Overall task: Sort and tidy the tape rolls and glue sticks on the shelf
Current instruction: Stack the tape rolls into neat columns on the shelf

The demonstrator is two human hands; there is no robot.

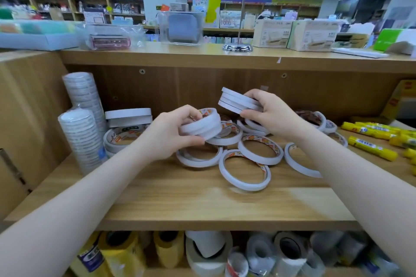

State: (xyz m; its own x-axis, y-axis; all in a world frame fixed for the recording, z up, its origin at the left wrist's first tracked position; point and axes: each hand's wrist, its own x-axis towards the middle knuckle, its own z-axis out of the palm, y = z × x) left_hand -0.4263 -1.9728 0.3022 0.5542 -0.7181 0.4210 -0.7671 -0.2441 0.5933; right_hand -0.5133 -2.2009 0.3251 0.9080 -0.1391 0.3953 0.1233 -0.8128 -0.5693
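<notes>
Both hands up over the middle of the wooden shelf [180, 200], each w/ a small stack of white tape rolls. Left hand [171, 135] grips a short stack of rolls [202, 127], fingers curled over the top edge, thumb underneath; stack tilted, held just above the loose pile. Right hand [267, 114] pinches another stack of thin rolls [236, 101], approx 3-4, tilted, held a bit higher and to the right of the left one; the two stacks are apart, not touching.

Below them, loose tape rings [245, 171] lie scattered and overlapping on the shelf board, some flat, some leaning on each other. At left, two tall shrink-wrapped columns of rolls [83, 137] stand upright by the side wall, w/ a few wider rolls [128, 117] stacked just beside. Far right: yellow glue sticks [371, 148] lying on their sides, well apart from the pile. Lower shelf holds bigger tape rolls [207, 252], yellow, white and clear.
</notes>
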